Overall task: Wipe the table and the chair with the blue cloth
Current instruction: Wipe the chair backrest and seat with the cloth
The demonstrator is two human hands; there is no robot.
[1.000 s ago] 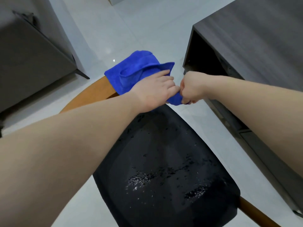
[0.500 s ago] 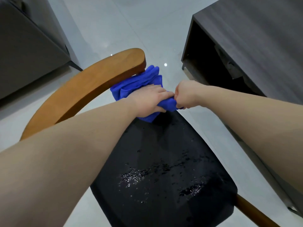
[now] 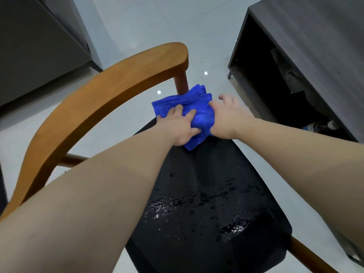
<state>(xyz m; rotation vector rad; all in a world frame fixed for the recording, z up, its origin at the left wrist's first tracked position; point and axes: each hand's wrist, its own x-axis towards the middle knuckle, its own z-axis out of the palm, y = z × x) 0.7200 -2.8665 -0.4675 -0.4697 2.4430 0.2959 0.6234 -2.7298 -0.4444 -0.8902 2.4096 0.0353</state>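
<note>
The crumpled blue microfibre cloth lies at the far edge of the black chair seat. Left hand presses it, fingers spread; right hand rests relaxed against it.

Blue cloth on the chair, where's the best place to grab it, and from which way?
Grab the blue cloth by its bunched middle, coming down from above. It lies folded in thick layers on the far corner of the black seat, with the wooden post right behind it, so the top is the free side. The left hand already presses there; the right hand rests at its right edge.
</note>
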